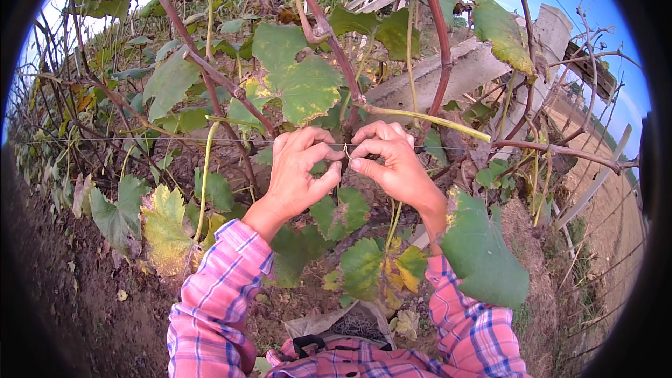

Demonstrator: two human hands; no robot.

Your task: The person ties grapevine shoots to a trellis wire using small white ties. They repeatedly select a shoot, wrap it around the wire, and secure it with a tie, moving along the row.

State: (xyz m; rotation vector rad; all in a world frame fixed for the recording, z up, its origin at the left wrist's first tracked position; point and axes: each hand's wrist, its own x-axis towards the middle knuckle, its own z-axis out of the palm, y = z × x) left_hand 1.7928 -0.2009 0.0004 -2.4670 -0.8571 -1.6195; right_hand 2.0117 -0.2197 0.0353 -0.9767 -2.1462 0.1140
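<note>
A thin trellis wire (239,140) runs across the vines at the middle of the view. On it, in front of a reddish grapevine cane (350,118), is a small light-coloured tie (346,150). My left hand (307,168) is at the tie's left, thumb and forefinger close together beside it. From the right, my right hand (391,163) pinches the tie's end between thumb and forefinger. Whether the left fingertips also grip it is hard to tell. Below, at my waist, an open bag (362,323) holds many thin grey pieces, seemingly wire ties.
Large grape leaves (485,252) hang by my right forearm, others (299,81) above my hands. A greenish-brown cane (436,119) crosses to the right just above the wire. Concrete posts (548,37) stand and lean at upper right. Bare soil (100,315) lies at lower left.
</note>
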